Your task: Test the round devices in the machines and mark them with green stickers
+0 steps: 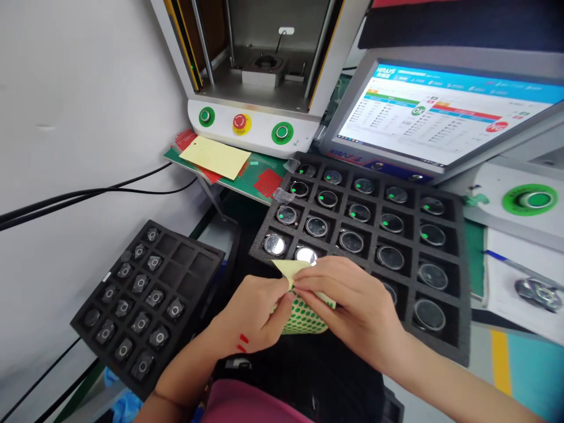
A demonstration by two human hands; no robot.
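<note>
Both my hands meet on a thin, pale-yellow paper sheet printed with rows of round green dots (304, 320). My left hand (262, 305) clamps it between thumb and forefinger, and the fingers of my right hand (352, 294) pinch it just beside that grip. A plain yellow corner turns up towards 11 o'clock, while the dotted part hangs at 6 o'clock, below the pinch; it is bent and half covered, so I cannot tell its long axis.

From my fingertips, a shiny round dark-rimmed disc (306, 254) lies near, at 1 o'clock, partly behind my right fingers; the right hand is the nearer. It sits in a large black foam tray (463, 305) spreading towards 2 o'clock. A smaller black foam tray (189, 282) lies well apart at 9 o'clock.
</note>
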